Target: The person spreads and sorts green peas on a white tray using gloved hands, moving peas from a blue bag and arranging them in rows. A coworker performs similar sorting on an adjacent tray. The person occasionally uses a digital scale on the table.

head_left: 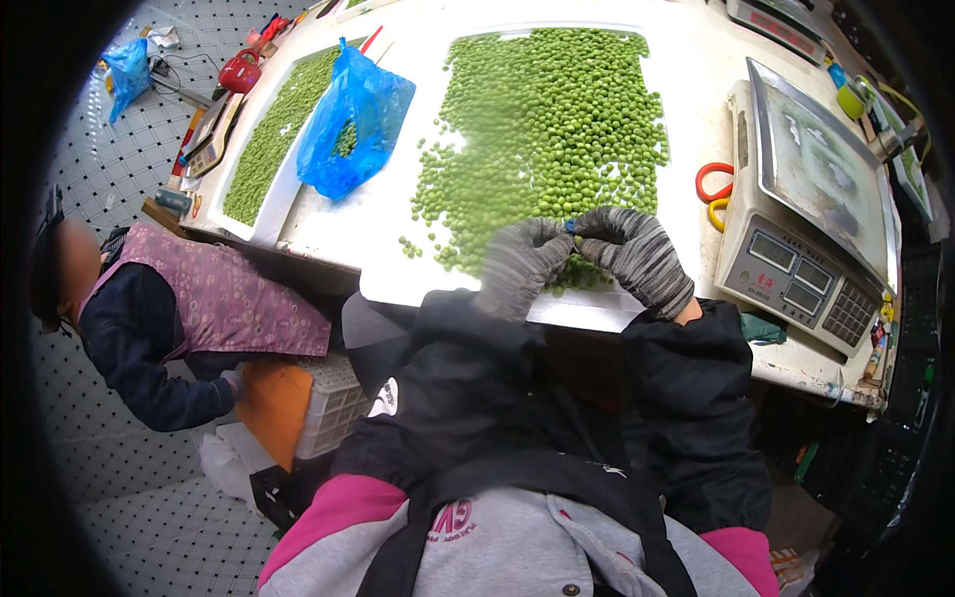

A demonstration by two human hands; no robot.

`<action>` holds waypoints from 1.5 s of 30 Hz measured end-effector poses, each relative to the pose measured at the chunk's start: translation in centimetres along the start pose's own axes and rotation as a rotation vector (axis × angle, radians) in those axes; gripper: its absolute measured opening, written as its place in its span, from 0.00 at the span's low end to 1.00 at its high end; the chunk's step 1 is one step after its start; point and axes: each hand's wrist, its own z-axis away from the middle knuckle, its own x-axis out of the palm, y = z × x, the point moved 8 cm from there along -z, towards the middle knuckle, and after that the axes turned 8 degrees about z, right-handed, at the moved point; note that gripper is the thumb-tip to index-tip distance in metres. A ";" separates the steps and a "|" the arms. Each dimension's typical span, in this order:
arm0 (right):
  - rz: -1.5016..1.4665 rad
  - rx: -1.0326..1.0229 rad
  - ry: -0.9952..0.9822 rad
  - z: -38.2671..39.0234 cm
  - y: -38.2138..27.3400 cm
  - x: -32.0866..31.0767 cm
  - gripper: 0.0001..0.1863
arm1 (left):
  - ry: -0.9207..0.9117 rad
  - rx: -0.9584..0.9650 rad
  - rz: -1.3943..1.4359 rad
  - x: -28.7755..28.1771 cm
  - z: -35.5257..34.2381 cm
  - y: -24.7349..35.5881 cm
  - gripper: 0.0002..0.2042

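My left hand (522, 261) and my right hand (634, 257), both in grey knitted gloves, meet over the near edge of a white tray (408, 283). Their fingers are closed and pressed around something small and green, too hidden to name, with a bit of blue at the fingertips. Loose green peas (582, 109) cover much of the tray; a blurry haze lies over its left part and my left hand. A few peas show beneath my fingers.
A blue plastic bag (348, 129) holding peas lies beside another pea tray (259, 149) at left. Right are a scale (796, 229) and red-handled scissors (711, 182). A person (179, 308) bends at lower left by an orange panel (277, 398) and white crate (328, 403).
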 end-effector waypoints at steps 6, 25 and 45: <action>-0.099 -0.019 0.076 -0.1 0.5 -0.5 0.12 | 0.106 0.185 -0.100 -0.2 1.1 1.8 0.07; 0.362 -0.144 0.331 -0.5 1.1 -1.7 0.14 | 0.056 0.156 -1.337 -9.1 -3.7 3.6 0.11; 0.248 -0.233 0.304 0.0 -0.7 -1.2 0.13 | 0.046 0.144 -1.043 -8.7 -3.1 3.5 0.09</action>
